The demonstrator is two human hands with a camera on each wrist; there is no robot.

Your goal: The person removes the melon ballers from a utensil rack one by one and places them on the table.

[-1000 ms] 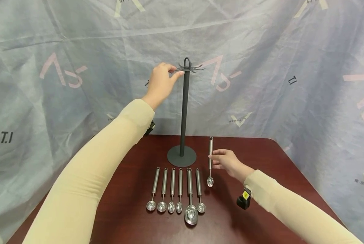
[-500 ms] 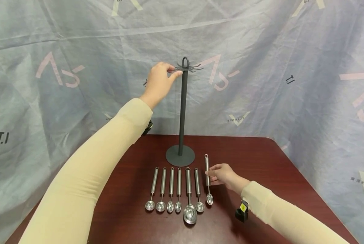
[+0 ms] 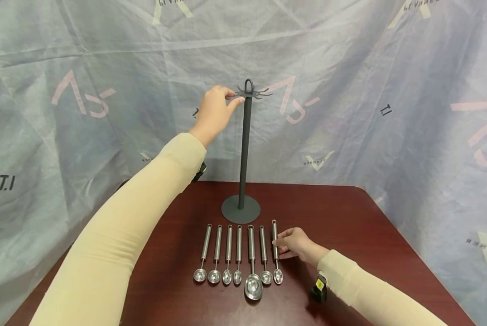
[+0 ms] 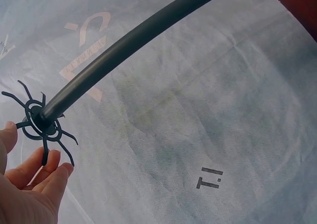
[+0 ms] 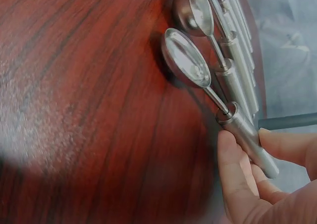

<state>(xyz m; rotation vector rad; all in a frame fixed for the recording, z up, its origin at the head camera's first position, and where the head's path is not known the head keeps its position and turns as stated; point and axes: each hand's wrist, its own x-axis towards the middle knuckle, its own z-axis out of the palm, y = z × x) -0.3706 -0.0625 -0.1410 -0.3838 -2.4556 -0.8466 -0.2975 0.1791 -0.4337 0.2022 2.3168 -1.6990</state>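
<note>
Between thumb and fingers, my right hand [image 3: 298, 245] pinches the handle of a small oval steel scoop [image 3: 275, 244]. In the right wrist view, the scoop's bowl [image 5: 186, 59] is low over the table beside its shadow; whether it touches is unclear. It lies at the right end of a row of several steel scoops [image 3: 229, 244], handles pointing away from me. Up high, my left hand [image 3: 215, 111] grips hooks at the top of a dark stand [image 3: 245, 149]. The left wrist view shows thumb and fingertips on separate arms of the hook ring [image 4: 42, 122].
The stand's round base [image 3: 240, 209] sits behind the row on a dark red table [image 3: 316, 206]. One larger scoop [image 3: 253, 287] reaches nearer to me than the others. A grey printed cloth [image 3: 349, 113] hangs behind and at the sides.
My right hand has brought the oval scoop down and slightly left, to the right end of the row. The left hand keeps its grip on the stand's hooks.
</note>
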